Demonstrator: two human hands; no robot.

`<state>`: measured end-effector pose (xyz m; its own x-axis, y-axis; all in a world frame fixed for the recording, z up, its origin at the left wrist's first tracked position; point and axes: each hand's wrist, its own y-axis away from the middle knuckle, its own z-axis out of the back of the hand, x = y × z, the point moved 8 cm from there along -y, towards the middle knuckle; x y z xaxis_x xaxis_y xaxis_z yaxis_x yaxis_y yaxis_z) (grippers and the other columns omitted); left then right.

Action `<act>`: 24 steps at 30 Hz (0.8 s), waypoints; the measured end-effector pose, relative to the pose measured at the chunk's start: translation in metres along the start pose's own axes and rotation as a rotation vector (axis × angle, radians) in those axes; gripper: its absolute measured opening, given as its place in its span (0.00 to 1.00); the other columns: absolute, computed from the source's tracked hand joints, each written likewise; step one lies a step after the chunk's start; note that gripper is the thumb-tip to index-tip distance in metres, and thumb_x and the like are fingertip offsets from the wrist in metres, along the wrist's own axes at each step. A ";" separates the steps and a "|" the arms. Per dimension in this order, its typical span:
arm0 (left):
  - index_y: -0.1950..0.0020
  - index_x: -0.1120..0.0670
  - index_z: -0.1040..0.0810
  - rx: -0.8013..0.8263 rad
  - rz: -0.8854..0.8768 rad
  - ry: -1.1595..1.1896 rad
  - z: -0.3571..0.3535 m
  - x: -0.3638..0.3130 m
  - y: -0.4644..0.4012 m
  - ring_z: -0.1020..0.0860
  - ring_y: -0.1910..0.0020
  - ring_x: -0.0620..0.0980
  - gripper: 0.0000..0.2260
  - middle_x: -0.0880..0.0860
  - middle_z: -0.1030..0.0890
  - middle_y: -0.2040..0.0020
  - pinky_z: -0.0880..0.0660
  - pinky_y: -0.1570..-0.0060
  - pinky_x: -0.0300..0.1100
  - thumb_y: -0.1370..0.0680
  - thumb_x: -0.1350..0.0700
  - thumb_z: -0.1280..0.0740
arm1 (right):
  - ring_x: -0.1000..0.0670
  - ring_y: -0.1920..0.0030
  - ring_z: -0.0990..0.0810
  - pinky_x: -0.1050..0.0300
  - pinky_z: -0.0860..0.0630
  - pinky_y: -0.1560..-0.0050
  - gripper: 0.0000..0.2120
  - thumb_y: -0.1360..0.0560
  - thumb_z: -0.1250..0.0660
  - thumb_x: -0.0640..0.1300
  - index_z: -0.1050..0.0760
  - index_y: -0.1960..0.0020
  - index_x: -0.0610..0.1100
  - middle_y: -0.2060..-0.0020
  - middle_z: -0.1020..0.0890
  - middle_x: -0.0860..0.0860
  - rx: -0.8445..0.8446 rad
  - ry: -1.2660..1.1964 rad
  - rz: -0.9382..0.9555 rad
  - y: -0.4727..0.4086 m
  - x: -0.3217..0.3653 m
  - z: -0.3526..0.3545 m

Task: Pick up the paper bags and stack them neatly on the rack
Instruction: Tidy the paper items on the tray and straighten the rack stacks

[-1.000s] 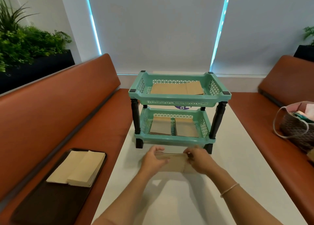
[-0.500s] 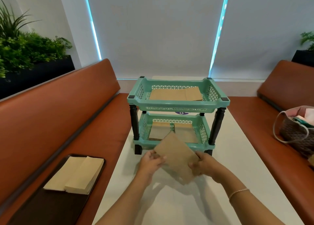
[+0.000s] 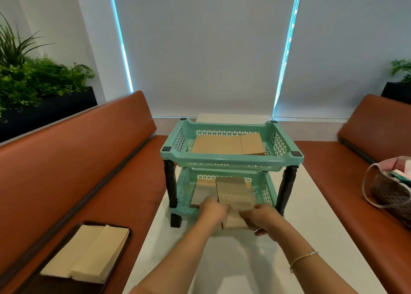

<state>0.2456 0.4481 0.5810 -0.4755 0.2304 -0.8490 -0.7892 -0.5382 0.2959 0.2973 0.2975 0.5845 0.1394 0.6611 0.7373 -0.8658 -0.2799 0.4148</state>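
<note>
Mid-placement, by the look of it: a brown paper bag (image 3: 234,196) held at its near end and fed into the lower shelf (image 3: 264,188) of the green rack (image 3: 231,160); left hand (image 3: 214,209) curled on the bag's near left edge, right hand (image 3: 259,216) gripping the near right corner, thumb under and fingers (image 3: 246,214) on top; far end of the bag already past the fingertips and inside the shelf, near end hanging out over the front rail; more bags lying flat beyond the fingers on that same shelf, partly hidden; another flat pile (image 3: 229,144) above the fingers on the top shelf.

Next move, probably: slide forward until the bag clears the front rail, square it over the pile beneath, then let go; little headroom under the top shelf, so a low, flat push seems wise; then back for another from the stack of bags (image 3: 89,256) on the dark tray (image 3: 33,282), well to the left of the left hand on the bench seat.

Rack standing on a pale surface (image 3: 307,238), just beyond the fingers; orange-brown benches (image 3: 66,171) on both sides; a woven basket (image 3: 391,193) far right of the right hand; green plants (image 3: 33,78) up left; grey blinds (image 3: 204,49) behind, edged with blue light.
</note>
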 end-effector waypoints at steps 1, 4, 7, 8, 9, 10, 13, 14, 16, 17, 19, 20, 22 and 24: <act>0.39 0.58 0.25 -0.026 0.030 -0.058 0.003 -0.006 -0.005 0.22 0.48 0.52 0.16 0.55 0.21 0.42 0.25 0.52 0.40 0.24 0.54 0.32 | 0.49 0.65 0.23 0.59 0.23 0.67 0.15 0.27 0.32 0.50 0.25 0.50 0.39 0.59 0.22 0.46 -0.027 0.061 -0.012 -0.005 0.005 0.005; 0.41 0.59 0.24 -0.047 0.028 -0.197 0.003 -0.027 -0.025 0.22 0.48 0.52 0.15 0.56 0.21 0.42 0.26 0.53 0.38 0.23 0.53 0.33 | 0.47 0.64 0.22 0.57 0.21 0.63 0.15 0.27 0.32 0.52 0.24 0.50 0.39 0.55 0.20 0.45 -0.096 0.142 -0.030 -0.024 0.017 0.018; 0.42 0.61 0.22 -0.063 -0.002 -0.256 -0.003 -0.039 -0.044 0.21 0.45 0.53 0.16 0.57 0.21 0.42 0.25 0.51 0.37 0.25 0.52 0.30 | 0.46 0.58 0.21 0.57 0.22 0.56 0.11 0.26 0.33 0.51 0.24 0.56 0.42 0.55 0.19 0.45 -0.152 0.199 0.009 -0.043 0.028 0.027; 0.42 0.61 0.22 -0.071 -0.015 -0.280 -0.004 -0.042 -0.050 0.21 0.44 0.53 0.17 0.57 0.21 0.42 0.25 0.50 0.37 0.26 0.51 0.30 | 0.47 0.56 0.22 0.57 0.24 0.55 0.11 0.25 0.34 0.51 0.23 0.55 0.42 0.55 0.19 0.45 -0.166 0.242 0.029 -0.048 0.031 0.029; 0.42 0.62 0.22 -0.076 -0.031 -0.307 -0.006 -0.044 -0.054 0.22 0.44 0.53 0.18 0.57 0.21 0.42 0.26 0.51 0.37 0.26 0.50 0.30 | 0.47 0.54 0.21 0.57 0.25 0.52 0.12 0.25 0.35 0.50 0.22 0.53 0.42 0.52 0.19 0.45 -0.183 0.280 0.041 -0.052 0.034 0.030; 0.42 0.62 0.23 -0.077 -0.044 -0.337 -0.007 -0.047 -0.057 0.22 0.43 0.53 0.19 0.57 0.21 0.41 0.27 0.51 0.37 0.26 0.50 0.31 | 0.47 0.51 0.21 0.57 0.25 0.50 0.12 0.25 0.35 0.50 0.22 0.52 0.41 0.50 0.19 0.44 -0.197 0.305 0.050 -0.055 0.035 0.031; 0.39 0.61 0.25 -0.039 -0.071 -0.417 -0.016 -0.053 -0.065 0.24 0.40 0.53 0.19 0.58 0.22 0.40 0.28 0.44 0.38 0.24 0.49 0.34 | 0.45 0.44 0.23 0.58 0.28 0.47 0.14 0.24 0.37 0.47 0.25 0.46 0.38 0.45 0.21 0.43 -0.242 0.366 0.077 -0.062 0.036 0.032; 0.38 0.62 0.26 -0.017 -0.069 -0.427 -0.020 -0.054 -0.066 0.24 0.40 0.54 0.19 0.58 0.23 0.39 0.27 0.43 0.39 0.23 0.50 0.34 | 0.45 0.42 0.24 0.59 0.30 0.45 0.15 0.23 0.38 0.47 0.26 0.43 0.37 0.43 0.22 0.43 -0.255 0.380 0.088 -0.063 0.036 0.033; 0.38 0.62 0.27 0.014 -0.064 -0.438 -0.025 -0.055 -0.068 0.24 0.40 0.54 0.19 0.58 0.23 0.39 0.27 0.43 0.39 0.23 0.51 0.34 | 0.46 0.39 0.26 0.59 0.31 0.42 0.16 0.22 0.41 0.47 0.29 0.39 0.37 0.40 0.24 0.42 -0.263 0.407 0.114 -0.065 0.037 0.033; 0.38 0.62 0.27 0.022 -0.067 -0.444 -0.027 -0.055 -0.068 0.24 0.40 0.54 0.18 0.58 0.23 0.38 0.28 0.44 0.39 0.23 0.51 0.35 | 0.46 0.38 0.27 0.59 0.32 0.40 0.17 0.21 0.42 0.47 0.30 0.38 0.37 0.38 0.25 0.42 -0.260 0.420 0.123 -0.065 0.037 0.033; 0.38 0.62 0.27 0.040 -0.067 -0.444 -0.032 -0.053 -0.067 0.25 0.39 0.54 0.18 0.58 0.24 0.38 0.28 0.43 0.39 0.22 0.51 0.35 | 0.46 0.37 0.28 0.59 0.33 0.39 0.18 0.20 0.43 0.47 0.31 0.37 0.37 0.38 0.26 0.42 -0.259 0.442 0.138 -0.067 0.036 0.031; 0.38 0.62 0.27 0.050 -0.063 -0.442 -0.034 -0.052 -0.067 0.25 0.39 0.54 0.18 0.58 0.24 0.38 0.28 0.43 0.40 0.22 0.51 0.35 | 0.46 0.37 0.27 0.59 0.32 0.39 0.17 0.21 0.43 0.47 0.31 0.37 0.37 0.38 0.26 0.43 -0.261 0.451 0.141 -0.069 0.035 0.030; 0.37 0.62 0.27 0.062 -0.047 -0.440 -0.036 -0.048 -0.066 0.25 0.39 0.54 0.19 0.58 0.24 0.37 0.28 0.43 0.40 0.22 0.51 0.34 | 0.46 0.39 0.26 0.59 0.31 0.41 0.16 0.22 0.41 0.47 0.29 0.39 0.37 0.40 0.24 0.43 -0.264 0.465 0.142 -0.073 0.031 0.028; 0.36 0.62 0.28 0.069 -0.026 -0.443 -0.039 -0.044 -0.065 0.25 0.39 0.54 0.20 0.58 0.25 0.37 0.28 0.44 0.40 0.22 0.51 0.34 | 0.45 0.40 0.24 0.58 0.29 0.42 0.16 0.23 0.39 0.46 0.29 0.40 0.37 0.41 0.23 0.43 -0.262 0.468 0.129 -0.077 0.027 0.025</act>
<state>0.3328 0.4416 0.5824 -0.5637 0.5760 -0.5919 -0.8201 -0.4754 0.3185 0.3800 0.3191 0.5855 -0.1529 0.8885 0.4327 -0.9606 -0.2364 0.1461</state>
